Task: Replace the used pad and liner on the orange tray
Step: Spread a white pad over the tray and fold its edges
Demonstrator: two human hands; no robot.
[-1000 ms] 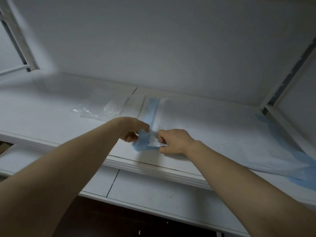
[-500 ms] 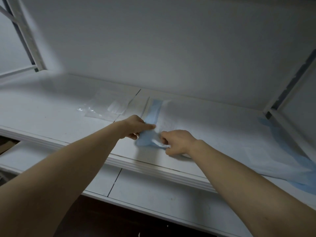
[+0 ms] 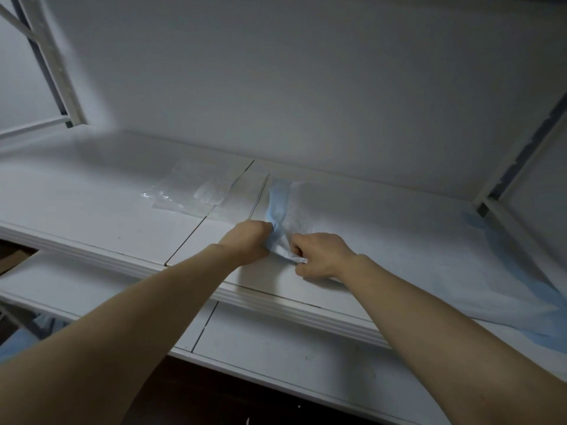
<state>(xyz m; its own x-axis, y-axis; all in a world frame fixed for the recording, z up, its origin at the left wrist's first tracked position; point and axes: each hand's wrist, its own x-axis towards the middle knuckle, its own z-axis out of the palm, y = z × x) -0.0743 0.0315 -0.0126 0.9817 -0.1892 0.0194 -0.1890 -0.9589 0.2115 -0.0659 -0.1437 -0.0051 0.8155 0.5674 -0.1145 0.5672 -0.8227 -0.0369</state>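
blue-edged pad [image 3: 383, 234] pinched by left hand [image 3: 248, 240] and right hand [image 3: 322, 256]; clear bag [image 3: 176, 194] holds white item [image 3: 211, 191].

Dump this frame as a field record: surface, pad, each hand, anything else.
surface: white shelf
pad: white with a blue edge, spread flat on the shelf, near-left corner bunched up
left hand: pinches the blue edge at that corner
right hand: pinches the white layer of the same corner
other: clear plastic bag, flat on the shelf left of the pad, untouched
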